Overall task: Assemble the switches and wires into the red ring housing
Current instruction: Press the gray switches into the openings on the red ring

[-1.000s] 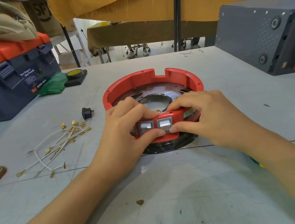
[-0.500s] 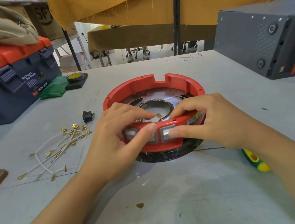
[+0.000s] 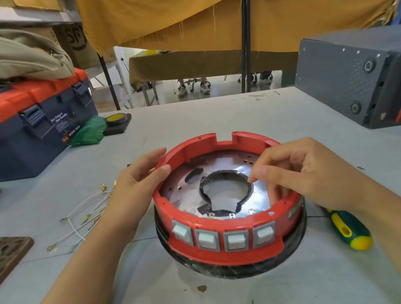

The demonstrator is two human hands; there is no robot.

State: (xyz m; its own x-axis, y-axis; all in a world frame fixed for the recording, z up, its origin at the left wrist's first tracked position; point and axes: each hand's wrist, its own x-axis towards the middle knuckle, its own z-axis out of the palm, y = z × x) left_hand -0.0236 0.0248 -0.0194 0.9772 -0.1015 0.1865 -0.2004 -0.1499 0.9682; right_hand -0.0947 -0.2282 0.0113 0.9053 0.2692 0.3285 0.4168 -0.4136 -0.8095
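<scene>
Red plastic ring housing (image 3: 230, 227) on grey table (image 3: 215, 299), four white rocker switches (image 3: 223, 237) facing near. Left hand (image 3: 132, 189) against outer left rim, fingers relaxed, gripping nothing. Right hand (image 3: 300, 171) above right rim, fingers loosely curled, empty. White wires (image 3: 82, 217) beyond left hand.

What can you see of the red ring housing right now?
The red ring housing looks like glossy plastic, a round open-topped wall with a notch at the far side. Four grey-framed white switches sit in a row in its near face. Inside lies a silvery plate with a central hole; below, a black base on the table. The left hand touches its left rim; the right hand hovers over its right side.
</scene>
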